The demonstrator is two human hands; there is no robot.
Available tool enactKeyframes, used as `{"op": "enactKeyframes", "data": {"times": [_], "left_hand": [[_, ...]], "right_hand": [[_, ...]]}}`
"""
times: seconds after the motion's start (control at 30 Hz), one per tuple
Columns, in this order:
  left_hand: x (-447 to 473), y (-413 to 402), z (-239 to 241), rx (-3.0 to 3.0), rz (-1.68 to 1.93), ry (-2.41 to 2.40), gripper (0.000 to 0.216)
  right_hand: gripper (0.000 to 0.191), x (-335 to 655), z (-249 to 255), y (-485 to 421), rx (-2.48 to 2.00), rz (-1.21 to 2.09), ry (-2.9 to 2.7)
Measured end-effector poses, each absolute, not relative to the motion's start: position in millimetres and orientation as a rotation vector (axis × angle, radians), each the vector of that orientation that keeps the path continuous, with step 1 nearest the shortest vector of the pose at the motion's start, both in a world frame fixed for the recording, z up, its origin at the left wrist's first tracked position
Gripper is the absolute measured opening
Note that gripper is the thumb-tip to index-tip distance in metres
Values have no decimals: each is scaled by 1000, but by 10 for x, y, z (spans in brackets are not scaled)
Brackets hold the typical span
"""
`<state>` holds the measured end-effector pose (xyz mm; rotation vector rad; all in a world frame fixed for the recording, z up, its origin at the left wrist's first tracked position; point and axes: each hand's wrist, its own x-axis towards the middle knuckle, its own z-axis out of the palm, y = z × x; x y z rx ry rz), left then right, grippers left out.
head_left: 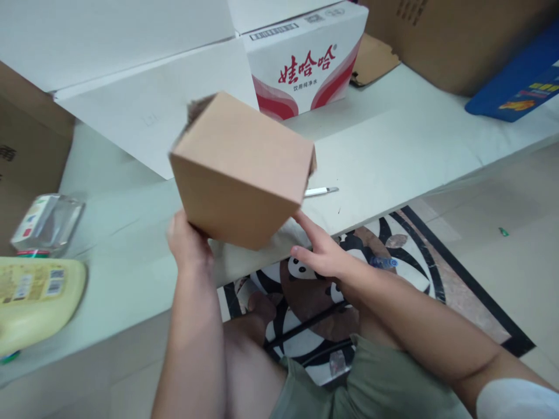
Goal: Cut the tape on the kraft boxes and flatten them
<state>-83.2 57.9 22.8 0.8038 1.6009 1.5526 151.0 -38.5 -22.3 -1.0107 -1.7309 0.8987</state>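
Note:
A small brown cardboard box [244, 157] is tilted above the table, with a torn-looking edge at its upper left. My left hand [187, 241] is closed on its lower left corner, and most of those fingers are hidden behind the cardboard. At the lower right corner, my right hand [321, 250] has its thumb and index finger apart. The index fingertip is at the box's edge; its other fingers are hardly visible. Just right of the box, a utility knife [322, 191] lies on the table, partly covered by the box.
The table [393, 145] has a pale cover. A white box with red print [305, 70] stands behind. At left are a clear bottle [50, 224] and a pale yellow bottle [43, 302]. A blue container [515, 87] and a large brown carton [454, 41] stand at right.

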Motion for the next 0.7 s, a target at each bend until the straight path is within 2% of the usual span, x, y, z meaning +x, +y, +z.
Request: {"op": "enactKeyframes", "data": {"times": [0.27, 0.37, 0.47, 0.57, 0.7], "left_hand": [[-885, 416, 77, 900, 992, 1665, 44], [-991, 359, -5, 1146, 791, 1613, 46], [-1087, 349, -94, 1372, 724, 1555, 32], [-1136, 373, -130, 1499, 809, 1575, 19], [-1132, 367, -44, 1453, 1425, 1482, 35]], "right_hand": [[63, 1393, -61, -409, -1072, 550, -1832], [57, 1378, -28, -397, -1019, 483, -1810], [49, 1325, -8, -407, -987, 473, -1782], [44, 1227, 2, -403, -927, 467, -1780], [40, 1105, -9, -349, -898, 447, -1830]]}}
